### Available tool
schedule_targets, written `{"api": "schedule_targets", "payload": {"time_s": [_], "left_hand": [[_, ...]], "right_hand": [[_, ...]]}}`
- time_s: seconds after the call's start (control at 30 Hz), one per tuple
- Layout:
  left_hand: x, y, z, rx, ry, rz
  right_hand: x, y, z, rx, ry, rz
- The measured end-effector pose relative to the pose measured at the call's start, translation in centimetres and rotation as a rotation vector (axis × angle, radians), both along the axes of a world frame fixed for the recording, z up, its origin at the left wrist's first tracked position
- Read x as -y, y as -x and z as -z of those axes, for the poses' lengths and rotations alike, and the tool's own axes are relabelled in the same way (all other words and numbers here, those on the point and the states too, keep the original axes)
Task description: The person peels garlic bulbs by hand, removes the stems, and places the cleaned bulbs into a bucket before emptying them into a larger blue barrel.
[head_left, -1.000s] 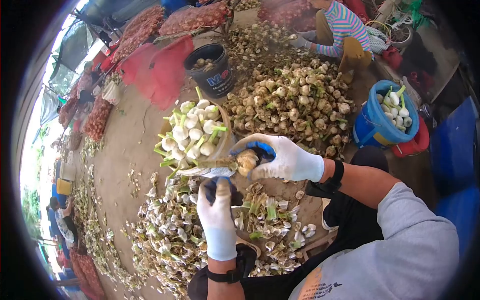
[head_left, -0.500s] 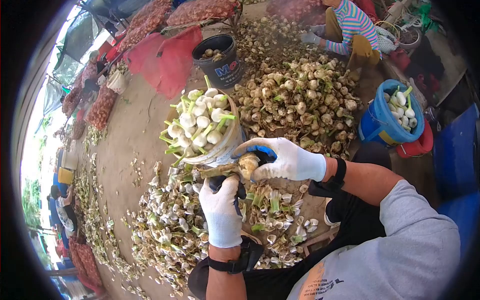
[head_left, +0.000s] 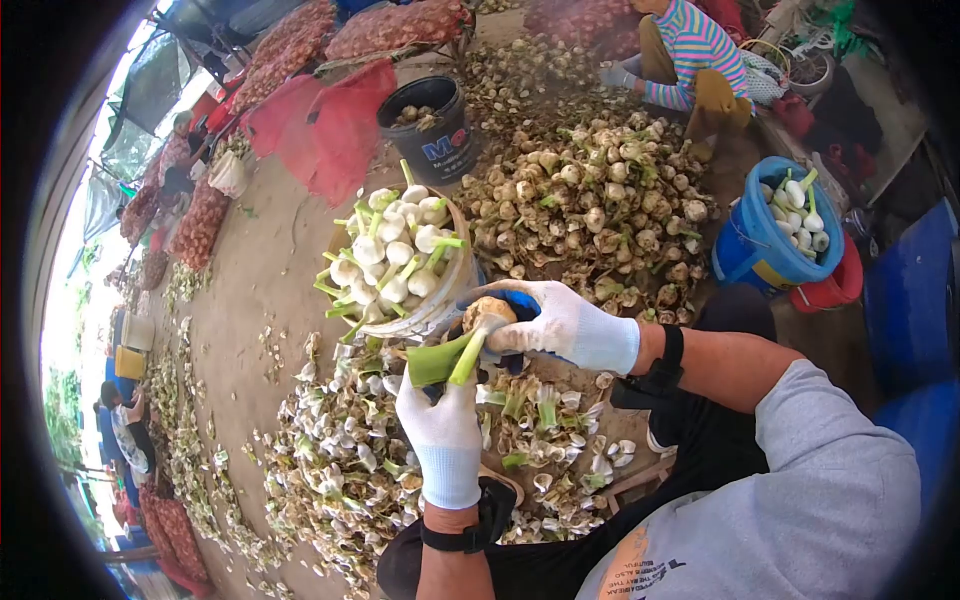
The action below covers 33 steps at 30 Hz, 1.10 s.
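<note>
In my gloved right hand (head_left: 575,325) is a garlic bulb (head_left: 492,313), its fingers closed around the brownish head. The pale green stem (head_left: 470,355) points down and left. My gloved left hand (head_left: 440,425) pinches a wide green leaf sheath (head_left: 435,363), peeled away from the stem but still close beside it. Parts of the left fingers are hidden behind the stem and leaf. Just beyond my hands stands a white bucket (head_left: 440,318) heaped with clean white garlic (head_left: 392,255). Peeled skins (head_left: 350,440) litter the ground below.
A large pile of unpeeled garlic (head_left: 595,205) lies beyond my right hand. A black bucket (head_left: 430,150) stands behind the white one; a blue bucket (head_left: 755,235) of garlic is at right. A person in a striped top (head_left: 695,50) crouches at the pile. Red net sacks (head_left: 395,32) lie behind.
The garlic has turned so that its stem points toward my left hand. A green sheath has been pulled away from the stem, exposing pale green where dry brown skin showed before.
</note>
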<state>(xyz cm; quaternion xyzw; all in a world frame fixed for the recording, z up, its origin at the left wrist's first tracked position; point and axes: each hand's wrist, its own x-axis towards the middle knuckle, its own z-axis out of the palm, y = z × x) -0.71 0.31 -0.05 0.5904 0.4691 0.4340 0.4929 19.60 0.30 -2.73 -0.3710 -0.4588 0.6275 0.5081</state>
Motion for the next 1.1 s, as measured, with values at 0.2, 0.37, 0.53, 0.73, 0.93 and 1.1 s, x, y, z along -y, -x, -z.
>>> {"api": "schedule_targets", "payload": {"time_s": [0.2, 0.37, 0.53, 0.73, 0.93, 1.1], "left_hand": [[0.3, -0.5, -0.2, 0.405, 0.287, -0.082], [0.2, -0.9, 0.6, 0.130, 0.019, -0.173], [1.9, -2.1, 0.7, -0.228, -0.211, -0.034], [-0.5, -0.1, 0.5, 0.364, 0.243, -0.265], [-1.6, 3.8, 0.3, -0.522, -0.022, 0.057], [0.6, 3.1, 2.1, -0.760, -0.240, 0.246]], "right_hand": [[-0.7, -1.7, 0.3, -0.322, 0.210, -0.148], [0.0, 0.1, -0.1, 0.387, -0.220, 0.175], [-0.2, 0.0, -0.2, 0.433, 0.046, 0.084], [-1.5, -1.6, -0.1, -0.344, 0.214, 0.165], [-1.6, -2.7, 0.8, -0.197, 0.017, 0.112], [-1.1, -1.6, 1.2, 0.065, -0.101, 0.045]]}}
